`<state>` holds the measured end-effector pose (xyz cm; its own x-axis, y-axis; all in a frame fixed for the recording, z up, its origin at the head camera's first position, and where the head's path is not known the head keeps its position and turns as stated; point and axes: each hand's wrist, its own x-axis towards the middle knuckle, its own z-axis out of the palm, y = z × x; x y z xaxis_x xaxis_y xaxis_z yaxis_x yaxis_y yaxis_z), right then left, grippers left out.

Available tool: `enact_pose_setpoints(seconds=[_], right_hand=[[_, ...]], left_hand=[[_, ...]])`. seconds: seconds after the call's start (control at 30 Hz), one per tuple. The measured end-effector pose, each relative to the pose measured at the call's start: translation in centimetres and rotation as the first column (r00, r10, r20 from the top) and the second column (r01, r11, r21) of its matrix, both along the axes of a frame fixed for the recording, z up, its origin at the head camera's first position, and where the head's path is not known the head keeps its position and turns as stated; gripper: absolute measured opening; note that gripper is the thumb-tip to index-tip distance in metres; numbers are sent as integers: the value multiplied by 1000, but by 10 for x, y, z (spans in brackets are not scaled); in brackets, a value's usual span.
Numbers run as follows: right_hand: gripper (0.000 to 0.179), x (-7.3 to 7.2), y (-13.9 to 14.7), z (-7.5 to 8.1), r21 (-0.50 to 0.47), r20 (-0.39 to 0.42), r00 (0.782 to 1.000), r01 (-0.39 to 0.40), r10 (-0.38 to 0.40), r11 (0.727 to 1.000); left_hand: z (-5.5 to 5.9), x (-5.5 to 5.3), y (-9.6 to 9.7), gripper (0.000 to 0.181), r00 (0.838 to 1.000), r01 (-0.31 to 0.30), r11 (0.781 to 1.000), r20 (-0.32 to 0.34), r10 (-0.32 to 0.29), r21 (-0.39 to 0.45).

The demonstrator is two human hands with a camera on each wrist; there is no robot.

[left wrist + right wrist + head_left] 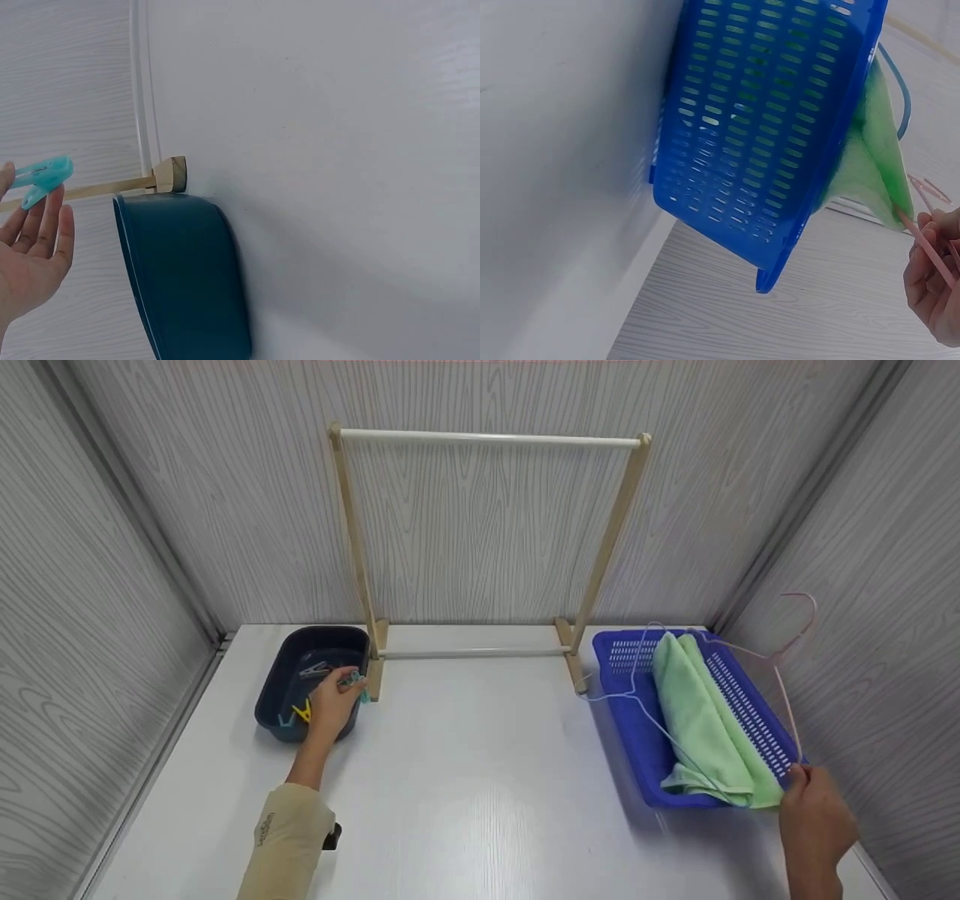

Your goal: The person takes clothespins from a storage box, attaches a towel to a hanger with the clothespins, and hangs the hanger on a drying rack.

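Note:
My left hand pinches a teal clothespin between thumb and fingers, above the right rim of a dark blue tub. Inside that tub lie a yellow clothespin, a grey one and a teal one. On the other side, my right hand grips a pink clothes hanger by one end, its hook pointing up over the blue basket's right side. A folded light green towel lies in the blue basket, and a pale blue hanger rests across the basket and towel.
A rack with wooden posts and a white top bar stands at the back of the white table, between tub and basket. Grey wood-grain panels enclose the table at the left, back and right.

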<state>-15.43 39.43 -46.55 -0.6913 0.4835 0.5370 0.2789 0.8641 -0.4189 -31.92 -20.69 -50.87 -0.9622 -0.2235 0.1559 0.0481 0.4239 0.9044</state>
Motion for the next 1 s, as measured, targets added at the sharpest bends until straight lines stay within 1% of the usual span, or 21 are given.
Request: enact_pose_setpoints(seconds=[0.13, 0.37, 0.53, 0.63, 0.8, 0.83, 0.93, 1.0], right_hand=[[27, -2, 4, 3, 41, -75, 997, -11, 14, 999], [25, -5, 13, 10, 76, -101, 995, -4, 12, 997], [26, -6, 18, 13, 117, -143, 989, -6, 22, 993], [26, -6, 20, 16, 134, -141, 990, 2, 17, 991], [29, -6, 19, 22, 119, -75, 997, 26, -17, 993], [30, -6, 19, 24, 116, -69, 997, 28, -20, 993], [30, -7, 19, 26, 118, -102, 995, 29, -17, 993], [29, -8, 20, 27, 130, -144, 990, 28, -9, 991]], left_hand=[[1, 1, 0, 39, 1000, 10, 1000, 5, -10, 12], [2, 3, -1, 38, 1000, 24, 1000, 5, -24, 12], [1, 4, -1, 40, 1000, 23, 999, 4, -23, 25], [1, 4, -2, 41, 1000, 21, 1000, -1, -21, 6], [0, 3, -2, 40, 1000, 15, 1000, -12, -15, -10], [0, 3, -2, 39, 1000, 13, 1000, -10, -13, -2], [0, 3, -3, 38, 1000, 18, 1000, -8, -18, 8], [1, 3, -3, 38, 1000, 16, 1000, -7, -16, 6]])
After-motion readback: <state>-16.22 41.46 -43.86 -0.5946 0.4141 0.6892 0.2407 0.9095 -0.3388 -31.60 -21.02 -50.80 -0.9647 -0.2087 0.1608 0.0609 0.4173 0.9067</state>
